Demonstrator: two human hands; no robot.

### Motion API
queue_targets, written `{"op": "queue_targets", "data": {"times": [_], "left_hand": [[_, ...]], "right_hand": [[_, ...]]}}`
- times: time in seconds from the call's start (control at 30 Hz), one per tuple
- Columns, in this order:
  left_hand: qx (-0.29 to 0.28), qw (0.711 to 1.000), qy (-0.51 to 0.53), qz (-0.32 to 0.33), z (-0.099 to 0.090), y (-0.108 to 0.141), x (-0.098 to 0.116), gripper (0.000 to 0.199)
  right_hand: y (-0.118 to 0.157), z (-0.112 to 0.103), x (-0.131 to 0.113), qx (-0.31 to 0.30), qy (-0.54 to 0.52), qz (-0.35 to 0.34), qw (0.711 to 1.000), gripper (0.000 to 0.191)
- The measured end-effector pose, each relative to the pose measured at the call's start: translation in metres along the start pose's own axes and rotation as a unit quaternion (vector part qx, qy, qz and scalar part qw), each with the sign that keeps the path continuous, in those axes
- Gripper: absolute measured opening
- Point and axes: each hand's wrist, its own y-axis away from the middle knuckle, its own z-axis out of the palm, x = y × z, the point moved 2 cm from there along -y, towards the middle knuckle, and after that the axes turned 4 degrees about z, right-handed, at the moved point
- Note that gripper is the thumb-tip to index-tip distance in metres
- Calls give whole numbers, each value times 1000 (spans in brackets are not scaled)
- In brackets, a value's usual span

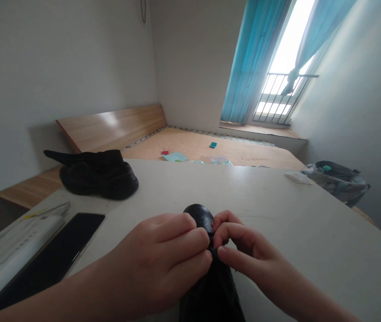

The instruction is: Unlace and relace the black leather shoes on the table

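Note:
A black leather shoe (199,218) stands on the white table in front of me, its rounded, shiny end pointing away. My left hand (168,255) is closed, with its fingertips pressed together on the upper part of the shoe. From the other side my right hand (240,246) pinches at the same spot with thumb and fingertips. The small part between the fingers is mostly hidden. A second black shoe (99,174) lies at the table's far left, with dark, soft-looking material on top of it.
A dark-screened phone (49,264) and a long white object (19,250) lie on the table's left side. At the far right edge are a small white packet (298,178) and a bag (341,179). Beyond the table is a bed (190,141) with scattered items.

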Motion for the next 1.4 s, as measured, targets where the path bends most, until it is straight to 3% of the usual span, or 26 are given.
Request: {"op": "queue_targets", "data": {"times": [0.23,0.5,0.7,0.8,0.93,1.07,1.2,1.3,1.4], "left_hand": [[-72,997,30,-28,-10,-6,-3,25],[-69,990,83,-91,-6,-6,-4,14],[-80,981,130,-119,-5,-5,-2,13],[-97,970,172,-140,-6,-7,-2,15],[-119,952,226,-170,-7,-9,-1,15],[-204,905,280,-247,-4,-10,1,12],[-270,866,313,-281,-3,-11,3,9],[-277,871,293,-280,-4,-11,3,13],[-272,880,271,-279,-5,-11,2,11]], "right_hand": [[-7,-5,7,38,68,-8,997,25],[-2,-4,0,25,137,-71,988,10],[1,-1,-1,14,103,-57,993,15],[0,-5,0,23,121,-60,991,20],[0,-9,-2,-28,176,-62,982,12],[2,-9,-3,-37,211,-70,974,17],[1,-7,1,-48,119,-62,990,34],[0,-8,5,-27,7,-31,999,37],[1,-8,5,-34,-19,-8,999,37]]}}
